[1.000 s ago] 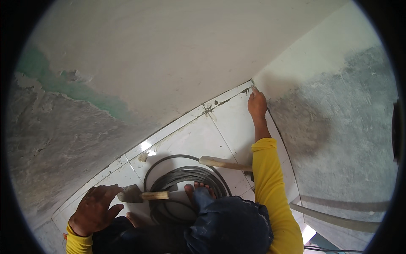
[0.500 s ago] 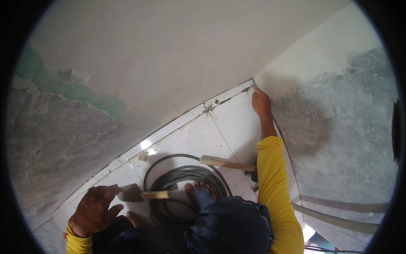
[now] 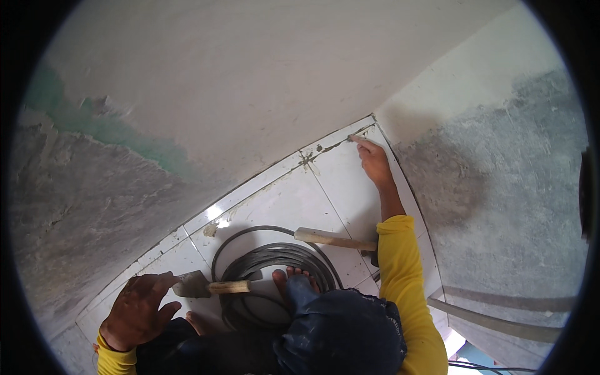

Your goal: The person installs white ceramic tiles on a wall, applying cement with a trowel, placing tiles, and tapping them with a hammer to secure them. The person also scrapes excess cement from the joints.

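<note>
My right hand (image 3: 376,164) reaches to the far corner of the white tiled floor. Its index finger is stretched out, touching the dark, smeared joint (image 3: 337,145) along the narrow tile strip; the other fingers curl, and I see nothing held. At the lower left, my left hand (image 3: 136,311) is palm down with thumb and fingers apart. Close by its fingertips is a trowel with a grey blade (image 3: 192,285) and a short wooden handle (image 3: 229,287). A wooden-handled tool, apparently a hammer (image 3: 334,240), lies beside my right forearm, its dark head partly behind the sleeve.
A coil of black hose or cable (image 3: 275,259) lies around my bare foot (image 3: 294,278). Patchy plastered walls (image 3: 250,81) meet the floor ahead and at the right (image 3: 500,162). A grey strip (image 3: 500,319) leans at the lower right.
My right hand has slid left along the tile joint, away from the wall corner, with its index finger outstretched. My left hand and the tools stay in place.
</note>
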Demonstrator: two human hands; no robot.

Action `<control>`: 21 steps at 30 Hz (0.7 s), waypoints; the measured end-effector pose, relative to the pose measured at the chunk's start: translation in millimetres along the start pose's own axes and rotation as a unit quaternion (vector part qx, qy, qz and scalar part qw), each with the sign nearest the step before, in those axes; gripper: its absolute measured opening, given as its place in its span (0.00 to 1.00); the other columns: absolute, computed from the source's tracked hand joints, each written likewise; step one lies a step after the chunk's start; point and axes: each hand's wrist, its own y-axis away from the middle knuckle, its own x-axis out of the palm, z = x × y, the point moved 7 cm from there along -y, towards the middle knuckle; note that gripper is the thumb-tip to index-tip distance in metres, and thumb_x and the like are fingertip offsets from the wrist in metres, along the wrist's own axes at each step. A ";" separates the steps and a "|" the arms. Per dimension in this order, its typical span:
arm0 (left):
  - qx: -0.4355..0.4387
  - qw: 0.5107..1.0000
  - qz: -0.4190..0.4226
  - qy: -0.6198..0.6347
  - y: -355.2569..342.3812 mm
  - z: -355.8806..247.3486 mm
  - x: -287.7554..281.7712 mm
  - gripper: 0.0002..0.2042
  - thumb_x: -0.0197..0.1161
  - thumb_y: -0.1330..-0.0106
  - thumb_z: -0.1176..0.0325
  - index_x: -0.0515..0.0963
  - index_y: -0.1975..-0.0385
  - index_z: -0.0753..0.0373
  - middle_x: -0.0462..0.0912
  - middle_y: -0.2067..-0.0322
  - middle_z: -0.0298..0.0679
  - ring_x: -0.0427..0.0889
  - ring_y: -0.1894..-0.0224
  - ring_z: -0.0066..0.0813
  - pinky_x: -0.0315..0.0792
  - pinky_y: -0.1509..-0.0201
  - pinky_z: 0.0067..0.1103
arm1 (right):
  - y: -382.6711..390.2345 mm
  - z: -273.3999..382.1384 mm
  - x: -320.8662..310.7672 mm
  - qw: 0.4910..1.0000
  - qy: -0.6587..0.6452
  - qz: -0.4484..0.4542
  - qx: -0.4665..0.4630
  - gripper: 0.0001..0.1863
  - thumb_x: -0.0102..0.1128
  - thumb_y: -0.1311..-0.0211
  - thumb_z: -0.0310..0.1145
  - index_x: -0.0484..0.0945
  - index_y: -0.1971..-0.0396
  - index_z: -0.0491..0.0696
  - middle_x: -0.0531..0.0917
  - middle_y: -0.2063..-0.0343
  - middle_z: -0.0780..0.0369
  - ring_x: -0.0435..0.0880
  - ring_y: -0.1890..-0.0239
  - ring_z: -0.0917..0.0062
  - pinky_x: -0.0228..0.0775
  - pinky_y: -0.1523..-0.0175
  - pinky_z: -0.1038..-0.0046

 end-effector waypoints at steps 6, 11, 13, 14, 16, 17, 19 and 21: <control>-0.004 1.000 -0.002 0.000 2.9 1.2 0.2 0.26 0.75 0.32 0.65 0.77 0.35 0.60 0.87 0.45 0.48 0.86 0.44 0.50 0.79 0.36 0.40 | -9.7 -2.5 -38.2 0.970 0.169 -0.171 -0.039 0.23 0.50 0.19 0.32 0.81 0.30 0.49 0.85 0.38 0.45 0.85 0.35 0.50 0.75 0.29 0.59; 0.004 1.000 -0.003 -0.001 1.7 2.4 1.1 0.26 0.74 0.31 0.65 0.76 0.35 0.61 0.87 0.46 0.49 0.86 0.44 0.50 0.79 0.36 0.40 | -23.4 5.1 -33.7 0.944 0.296 -0.141 -0.017 0.24 0.50 0.19 0.33 0.81 0.29 0.56 0.89 0.45 0.47 0.88 0.42 0.49 0.79 0.34 0.53; 0.011 1.000 -0.006 0.006 0.7 1.9 0.7 0.25 0.74 0.31 0.65 0.76 0.35 0.61 0.87 0.47 0.50 0.86 0.44 0.50 0.79 0.37 0.40 | -27.4 -1.3 -31.8 0.919 0.377 -0.092 0.070 0.24 0.50 0.20 0.33 0.81 0.29 0.59 0.90 0.50 0.49 0.89 0.46 0.49 0.81 0.38 0.50; 0.012 1.000 -0.010 0.007 0.5 1.9 -0.1 0.26 0.74 0.31 0.65 0.76 0.35 0.61 0.87 0.47 0.50 0.86 0.44 0.51 0.79 0.36 0.40 | -27.3 1.0 -31.9 0.911 0.396 -0.089 0.067 0.24 0.50 0.20 0.34 0.81 0.29 0.59 0.90 0.51 0.49 0.90 0.48 0.49 0.81 0.40 0.49; 0.004 1.000 0.001 0.012 0.7 2.6 0.4 0.26 0.74 0.31 0.65 0.76 0.35 0.62 0.87 0.47 0.50 0.86 0.44 0.51 0.79 0.36 0.40 | -25.4 3.3 -33.6 0.896 0.432 -0.084 0.053 0.24 0.51 0.20 0.35 0.81 0.29 0.61 0.90 0.55 0.49 0.90 0.51 0.49 0.82 0.43 0.46; 0.007 1.000 -0.005 0.011 1.1 2.1 -0.8 0.26 0.74 0.31 0.65 0.76 0.35 0.62 0.87 0.47 0.50 0.86 0.44 0.51 0.79 0.36 0.40 | -23.1 2.1 -34.6 0.896 0.435 -0.079 0.048 0.24 0.51 0.20 0.35 0.81 0.29 0.60 0.90 0.54 0.49 0.90 0.51 0.49 0.81 0.43 0.46; -0.004 1.000 -0.004 0.006 2.5 2.9 -0.8 0.26 0.74 0.31 0.65 0.76 0.35 0.62 0.87 0.46 0.49 0.86 0.44 0.51 0.78 0.35 0.40 | -17.9 -3.1 -36.5 0.894 0.442 -0.067 0.038 0.23 0.51 0.20 0.36 0.82 0.30 0.59 0.91 0.53 0.50 0.90 0.50 0.49 0.81 0.43 0.46; -0.002 1.000 -0.005 0.009 3.1 2.6 -0.1 0.26 0.74 0.32 0.65 0.77 0.35 0.62 0.87 0.46 0.48 0.86 0.44 0.51 0.78 0.35 0.40 | -15.5 -9.0 -41.8 0.925 0.364 -0.097 0.037 0.24 0.52 0.20 0.36 0.81 0.29 0.57 0.90 0.49 0.49 0.89 0.47 0.49 0.80 0.39 0.48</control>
